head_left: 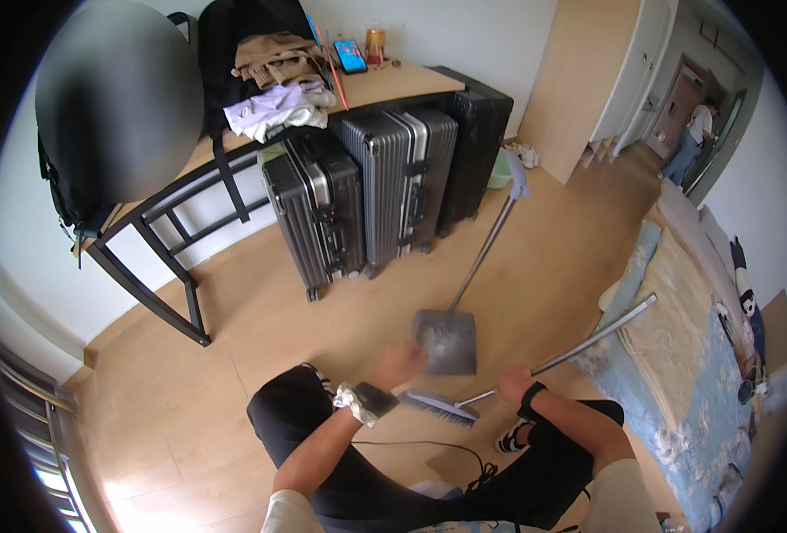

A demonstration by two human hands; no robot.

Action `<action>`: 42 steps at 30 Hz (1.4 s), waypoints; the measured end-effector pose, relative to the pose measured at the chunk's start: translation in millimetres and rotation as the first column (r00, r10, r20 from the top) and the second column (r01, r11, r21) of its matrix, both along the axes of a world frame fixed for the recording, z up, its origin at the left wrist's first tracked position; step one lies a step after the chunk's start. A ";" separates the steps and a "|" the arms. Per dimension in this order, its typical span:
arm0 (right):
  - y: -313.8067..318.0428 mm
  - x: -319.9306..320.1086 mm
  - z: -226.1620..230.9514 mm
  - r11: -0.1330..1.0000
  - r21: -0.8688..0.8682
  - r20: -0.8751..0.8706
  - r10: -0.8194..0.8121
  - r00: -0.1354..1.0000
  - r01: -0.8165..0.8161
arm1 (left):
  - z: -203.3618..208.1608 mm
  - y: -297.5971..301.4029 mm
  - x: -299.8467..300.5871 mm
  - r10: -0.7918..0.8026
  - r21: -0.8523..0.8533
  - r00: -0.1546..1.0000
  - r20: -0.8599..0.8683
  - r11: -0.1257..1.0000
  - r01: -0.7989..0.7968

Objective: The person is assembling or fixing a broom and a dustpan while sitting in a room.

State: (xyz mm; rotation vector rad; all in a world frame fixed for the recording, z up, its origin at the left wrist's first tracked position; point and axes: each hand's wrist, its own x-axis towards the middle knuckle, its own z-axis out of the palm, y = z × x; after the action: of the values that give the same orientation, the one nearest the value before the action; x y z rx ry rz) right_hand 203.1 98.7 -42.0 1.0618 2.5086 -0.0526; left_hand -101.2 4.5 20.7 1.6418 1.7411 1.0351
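My right hand (513, 383) is closed around the grey metal handle of a broom (593, 338). The handle slants up to the right, and the bristled grey brush head (442, 408) is low between my knees. My left hand (400, 365) hovers at the left edge of a dark grey dustpan (448, 345). Motion blurs its fingers, so whether they grip anything is unclear. Pale dust or debris lies in the pan. The dustpan's long handle (487, 251) stands up, leaning right, with a grey-blue grip on top. A dark band and a white scrunchie circle my left wrist.
Three dark suitcases (398, 182) stand by a desk (393, 84) holding clothes, a phone and a backpack. A bed with blue floral bedding (678, 426) borders the right. A black cable (429, 443) runs across the floor. Another person (691, 142) stands in the far doorway.
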 end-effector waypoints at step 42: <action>-17.4 18.4 -29.6 0.971 0.231 -0.171 0.098 0.980 -0.057 | 20.9 -22.0 73.0 -0.190 -0.088 0.982 -0.003 0.978 0.189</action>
State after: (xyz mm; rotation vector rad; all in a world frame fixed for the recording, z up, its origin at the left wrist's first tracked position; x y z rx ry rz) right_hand 221.5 81.3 -71.6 1.0864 2.7709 0.1695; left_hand -28.2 -17.5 41.6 1.7223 1.5777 0.8518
